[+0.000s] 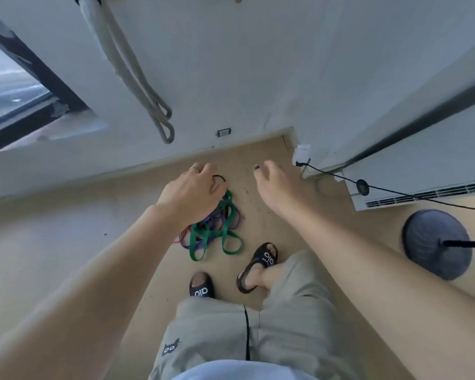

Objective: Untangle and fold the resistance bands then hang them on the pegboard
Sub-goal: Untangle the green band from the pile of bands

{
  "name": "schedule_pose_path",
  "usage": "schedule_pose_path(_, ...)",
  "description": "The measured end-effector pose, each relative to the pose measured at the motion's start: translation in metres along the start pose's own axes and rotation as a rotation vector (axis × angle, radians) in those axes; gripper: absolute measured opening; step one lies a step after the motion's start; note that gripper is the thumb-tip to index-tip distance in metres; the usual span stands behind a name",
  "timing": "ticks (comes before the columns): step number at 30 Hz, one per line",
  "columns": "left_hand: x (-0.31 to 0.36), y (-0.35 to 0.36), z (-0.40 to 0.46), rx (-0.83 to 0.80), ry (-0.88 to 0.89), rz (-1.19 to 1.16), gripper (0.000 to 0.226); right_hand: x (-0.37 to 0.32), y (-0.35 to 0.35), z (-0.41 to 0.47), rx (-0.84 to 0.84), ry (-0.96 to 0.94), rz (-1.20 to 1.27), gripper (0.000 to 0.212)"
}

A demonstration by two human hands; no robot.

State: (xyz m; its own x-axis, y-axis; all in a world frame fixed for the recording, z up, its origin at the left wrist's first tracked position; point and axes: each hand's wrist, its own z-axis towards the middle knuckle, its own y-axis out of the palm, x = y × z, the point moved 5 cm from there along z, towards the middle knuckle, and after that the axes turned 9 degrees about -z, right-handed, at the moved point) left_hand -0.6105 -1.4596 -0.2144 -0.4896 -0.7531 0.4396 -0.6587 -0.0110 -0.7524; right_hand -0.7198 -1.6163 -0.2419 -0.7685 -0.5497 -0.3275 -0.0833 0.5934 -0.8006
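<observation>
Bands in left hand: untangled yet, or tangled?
Tangled. The bands hang from the left hand as one knotted bunch, green, purple and red loops crossing.

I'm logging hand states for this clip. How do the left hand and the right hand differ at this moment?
The left hand has its fingers curled round a bunch of tangled resistance bands in green, purple and red, which hang from it; the right hand holds nothing, fingers relaxed. The left hand wears a silver ring; no ring shows on the right hand, though one dark-painted nail does. Both reach forward over the tan floor.
</observation>
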Motion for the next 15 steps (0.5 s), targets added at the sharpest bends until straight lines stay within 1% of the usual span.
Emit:
schedule_pose_path(4, -0.008, 0.016, 0.010, 0.040, -0.086, -0.066, 0.047, 0.000, 0.012, 0.034, -0.061, -0.098, -0.054, 0.058)
schedule_pose_path(8, -0.013, 0.050, 0.050, 0.187, -0.158, -0.204, 0.048, 0.013, 0.038, 0.101, -0.144, -0.237, -0.164, 0.056)
schedule_pose_path(11, -0.034, 0.108, 0.092, 0.269, -0.303, -0.316, 0.049, 0.036, 0.091, 0.166, -0.221, -0.335, -0.249, 0.052)
schedule_pose_path(15, -0.075, 0.217, 0.144, 0.238, -0.475, -0.429, 0.053, 0.085, 0.186, 0.234, -0.328, -0.348, -0.326, 0.054)
